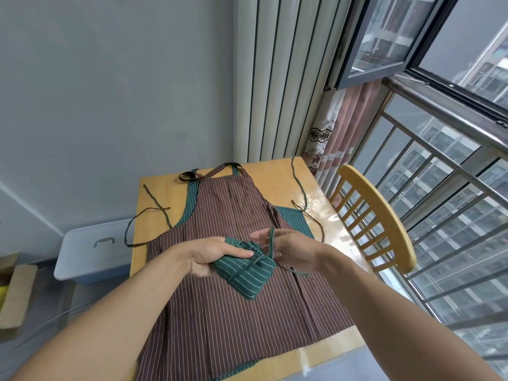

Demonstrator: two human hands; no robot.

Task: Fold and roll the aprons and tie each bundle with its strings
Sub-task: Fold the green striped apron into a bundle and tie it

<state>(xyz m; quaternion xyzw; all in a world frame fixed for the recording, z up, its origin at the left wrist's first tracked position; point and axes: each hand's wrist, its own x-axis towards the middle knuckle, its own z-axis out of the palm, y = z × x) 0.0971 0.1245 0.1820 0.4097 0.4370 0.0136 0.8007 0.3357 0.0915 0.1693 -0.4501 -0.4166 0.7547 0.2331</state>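
Centrally, just below the middle of the frame, a small rolled bundle of green cloth with thin white stripes (244, 273) is held just above a brown striped apron. A green string (271, 242) already crosses the roll and rises from its upper end.

The left hand (211, 255) is the grip on the bundle: fingers lie over its top, thumb underneath, pressing the roll together. The right hand (288, 250) pinches the raised string between fingertips, keeping it taut.

The bundle looks light and soft, likely to spring open if released, so it is best held across its middle while the thin string is taken near its free end.

Beneath, the brown white-striped fabric apron (233, 312) lies flat and unfolded on the pale wooden bench (159, 191), with another green striped apron (295, 220) showing at its edges and loose strings trailing to either side.

At right stands a yellow wooden spindle-back chair (382, 215) beside a railed window. At lower left a white lidded plastic box (93, 251) sits on the floor.
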